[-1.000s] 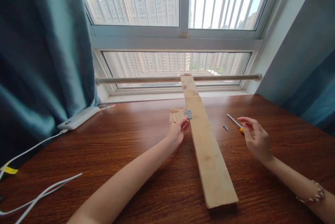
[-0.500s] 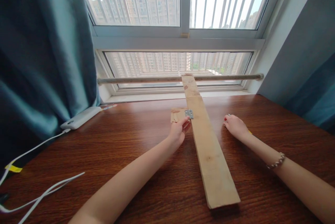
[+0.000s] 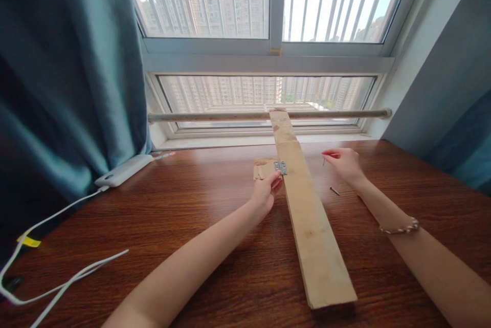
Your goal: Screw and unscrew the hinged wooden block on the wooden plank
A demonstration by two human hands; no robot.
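Observation:
A long pale wooden board point(image 3: 312, 231) lies lengthwise across the table. At its left edge sits a small metal hinge point(image 3: 281, 167) with screw holes, partly over a short piece of wood point(image 3: 263, 169) beside the board. My left hand point(image 3: 264, 195) is closed, thumb and fingers pinching the hinge's lower edge. Right of the board, my right hand point(image 3: 343, 164) is raised over the table, its fingertips pinching a thin screw point(image 3: 323, 162) that points down. A second screw point(image 3: 335, 191) lies on the table below that hand.
The brown wood-grain table point(image 3: 184, 205) reaches the window. A metal rail point(image 3: 215, 116) crosses in front of the glass, and the board's far end reaches it. On the left are a white power strip point(image 3: 125, 170), white cables point(image 3: 76, 277) and a blue curtain point(image 3: 72, 72).
My right hand has risen off the table with a screw in its fingertips, uncovering another screw. My left hand stays at the hinge. The view has shifted slightly.

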